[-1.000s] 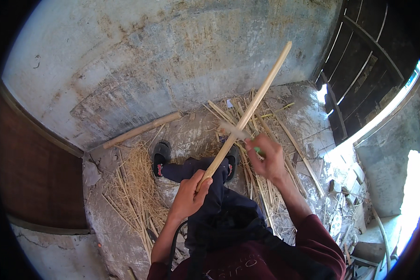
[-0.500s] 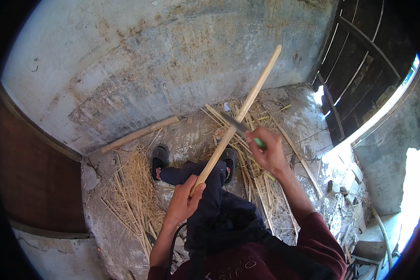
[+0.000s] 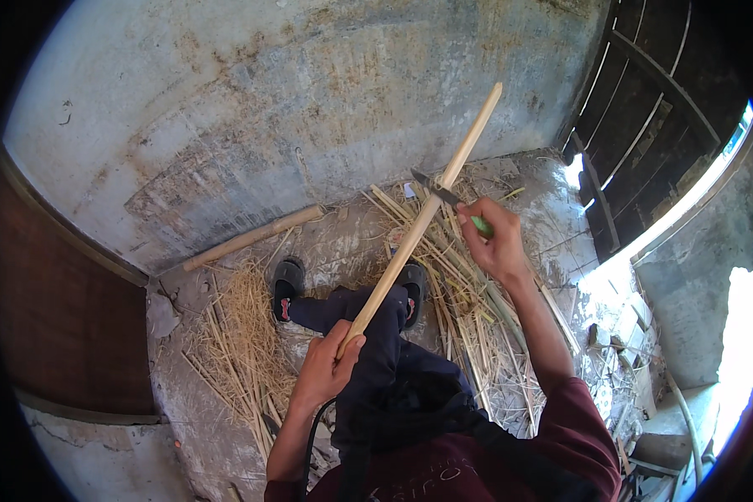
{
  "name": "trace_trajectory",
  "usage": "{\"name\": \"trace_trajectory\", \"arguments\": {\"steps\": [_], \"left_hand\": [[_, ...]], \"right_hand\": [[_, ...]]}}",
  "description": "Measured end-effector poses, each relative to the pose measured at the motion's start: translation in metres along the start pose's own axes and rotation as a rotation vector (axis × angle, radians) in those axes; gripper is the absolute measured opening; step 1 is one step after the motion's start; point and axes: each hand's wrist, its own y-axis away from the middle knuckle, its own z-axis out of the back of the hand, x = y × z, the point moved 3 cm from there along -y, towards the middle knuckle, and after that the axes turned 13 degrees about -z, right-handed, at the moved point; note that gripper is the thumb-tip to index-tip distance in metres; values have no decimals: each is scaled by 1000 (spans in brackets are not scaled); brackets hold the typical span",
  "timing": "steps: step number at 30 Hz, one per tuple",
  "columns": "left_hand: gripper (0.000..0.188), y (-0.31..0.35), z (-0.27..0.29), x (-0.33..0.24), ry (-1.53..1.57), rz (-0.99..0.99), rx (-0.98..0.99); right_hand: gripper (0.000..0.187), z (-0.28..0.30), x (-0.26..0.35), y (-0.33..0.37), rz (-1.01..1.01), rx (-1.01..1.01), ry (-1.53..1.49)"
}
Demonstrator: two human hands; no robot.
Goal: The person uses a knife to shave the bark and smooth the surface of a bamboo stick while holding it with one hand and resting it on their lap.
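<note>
A long pale strip of bamboo or wood point(image 3: 403, 251) slants up and to the right across my lap, its far tip tapered. My left hand point(image 3: 325, 368) is closed round the near end of the strip, by my thigh. In my right hand point(image 3: 495, 238) is a knife point(image 3: 436, 189) with a green handle, mostly hidden by the fingers. The dark blade lies across the strip, a little past its middle, and its pointed tip sticks out on the left side.
Shavings and thin strips point(image 3: 247, 343) lie heaped left of my feet, with more split strips point(image 3: 468, 318) at the right. A round pole point(image 3: 255, 238) rests along the stained wall point(image 3: 309, 109). Rubble point(image 3: 615, 335) and a dark plank door point(image 3: 653, 125) are at the right.
My right hand has moved the knife away from me, up along the strip. The left hand and the strip have shifted only slightly.
</note>
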Motion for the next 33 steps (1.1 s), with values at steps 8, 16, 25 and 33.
{"name": "trace_trajectory", "arguments": {"steps": [8, 16, 25, 33], "left_hand": [[17, 7, 6, 3, -76, 22, 12], [18, 12, 13, 3, -102, 22, -29], [16, 23, 17, 15, -96, 39, -24], [17, 24, 18, 20, -118, 58, -5]], "right_hand": [[10, -15, 10, 4, 161, 131, 11], [11, -26, 15, -5, 134, 185, 73], [9, -26, -2, -18, 158, 148, 17], [7, -20, -23, -34, 23, 112, 63]]}}
